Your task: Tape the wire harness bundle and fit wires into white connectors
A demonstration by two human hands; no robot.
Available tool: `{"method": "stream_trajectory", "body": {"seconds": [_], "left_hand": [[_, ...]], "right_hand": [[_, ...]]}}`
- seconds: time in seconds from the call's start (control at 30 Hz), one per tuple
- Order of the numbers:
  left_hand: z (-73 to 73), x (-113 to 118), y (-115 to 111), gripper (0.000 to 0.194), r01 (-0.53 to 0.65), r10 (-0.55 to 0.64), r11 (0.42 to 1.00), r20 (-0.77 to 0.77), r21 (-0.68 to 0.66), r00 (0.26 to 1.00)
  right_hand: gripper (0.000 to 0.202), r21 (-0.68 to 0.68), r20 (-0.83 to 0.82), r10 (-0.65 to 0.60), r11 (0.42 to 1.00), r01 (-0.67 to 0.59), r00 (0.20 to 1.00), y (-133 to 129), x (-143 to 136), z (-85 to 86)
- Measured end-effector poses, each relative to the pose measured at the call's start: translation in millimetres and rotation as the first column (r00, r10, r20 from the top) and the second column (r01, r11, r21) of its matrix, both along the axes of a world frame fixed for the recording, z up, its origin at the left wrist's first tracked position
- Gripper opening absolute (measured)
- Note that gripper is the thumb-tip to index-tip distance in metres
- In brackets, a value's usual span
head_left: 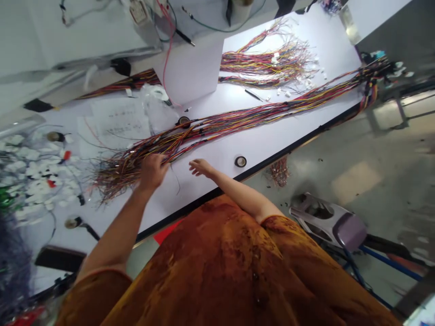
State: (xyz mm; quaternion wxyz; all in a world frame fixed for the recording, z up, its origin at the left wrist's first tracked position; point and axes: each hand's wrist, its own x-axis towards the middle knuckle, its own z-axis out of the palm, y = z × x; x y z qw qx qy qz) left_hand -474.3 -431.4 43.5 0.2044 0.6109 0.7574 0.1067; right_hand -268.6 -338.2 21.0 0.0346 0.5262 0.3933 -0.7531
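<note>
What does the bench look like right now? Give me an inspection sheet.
Surface: white table, black front edge.
Job's things: long multicoloured wire bundle lying along the table; its frayed end under the left hand.
Clutter: second wire bundle, tape roll, printed sheets, white connectors at far left.
Hands: left hand on the wire ends, grip unclear; right hand open, just above the table.
Cables: red lead and green lead at the back.
Surroundings: grey floor, purple-grey chair.
</note>
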Motion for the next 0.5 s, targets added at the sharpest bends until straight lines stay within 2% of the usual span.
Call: {"method": "stream_trajectory", "body": {"seconds": [0.07,0.1,0.17,0.2,0.27,0.33,0.37,0.43,0.47,0.5], "left_hand": [[-12.2,49.0,31.7,0.018,0.122,-0.133,0.990,0.180,0.072,0.975],[-19.9,70.1,51.2,0.017,0.124,-0.141,0.988,0.226,0.087,0.964],[-37.8,98.3,93.1,0.017,0.052,-0.065,0.997,0.246,0.058,0.967],[-47.1,104.2,112.7,0.015,0.032,-0.036,0.999,0.239,0.021,0.970],[-63.4,101.7,143.5,0.013,0.053,-0.043,0.998,0.218,-0.043,0.975],[-74.4,88.1,161.1,0.017,0.095,-0.084,0.994,0.199,-0.047,0.976],[-77.6,80.9,165.9,0.023,0.078,-0.073,0.997,0.183,-0.021,0.980],[-79.0,72.7,170.0,0.029,-0.041,0.039,0.999,0.136,0.007,0.990],[-77.0,73.4,169.5,0.029,-0.130,0.126,0.991,0.106,0.034,0.986],[-73.0,77.4,167.4,0.027,-0.160,0.154,0.986,0.086,0.056,0.984]], "right_hand": [[0.012,-0.028,0.006,0.007,1.000,-0.007,1.000,-27.0,20.6,-0.5],[0.012,-0.047,0.007,0.012,0.999,-0.012,1.000,-39.8,31.8,0.7],[0.011,-0.088,0.002,0.016,0.996,-0.016,1.000,-59.8,57.3,5.6],[0.010,-0.101,0.002,0.004,0.995,-0.004,1.000,-66.1,72.6,9.0],[0.008,-0.104,0.034,-0.061,0.992,0.064,0.998,-72.2,111.1,16.9],[0.009,-0.078,0.117,-0.188,0.977,0.197,0.975,-75.2,161.3,25.3],[0.010,-0.058,0.171,-0.266,0.958,0.280,0.949,-78.2,190.1,29.2],[0.010,-0.010,0.286,-0.427,0.894,0.448,0.858,-90.8,250.7,35.7],[0.011,0.017,0.342,-0.498,0.851,0.524,0.797,-100.8,280.4,38.2],[0.011,0.043,0.396,-0.555,0.807,0.589,0.731,-112.5,308.4,40.2]]}}
